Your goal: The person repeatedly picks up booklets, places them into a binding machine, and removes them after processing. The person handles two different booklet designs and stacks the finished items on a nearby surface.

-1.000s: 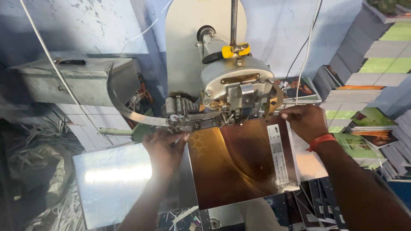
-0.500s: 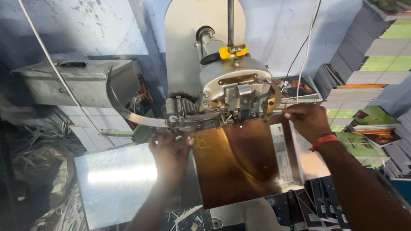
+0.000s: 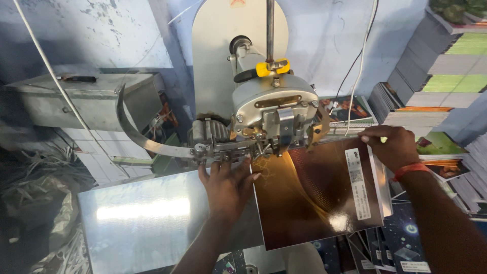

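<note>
Brown booklet (image 3: 314, 198) lies between left hand (image 3: 228, 185) and right hand (image 3: 390, 147).

Two bare forearms reach up from bottom edge of head view. Left hand (image 3: 227, 183) near centre, palm down, fingers spread and pointing upward, thumb angled out to right, wrist straight above forearm. Right hand (image 3: 389, 147) further right and slightly higher, knuckles up, fingers curled in pinching grip, fingertips pointing left. Orange band circles right wrist. Hands well apart, both forearms bare.
</note>
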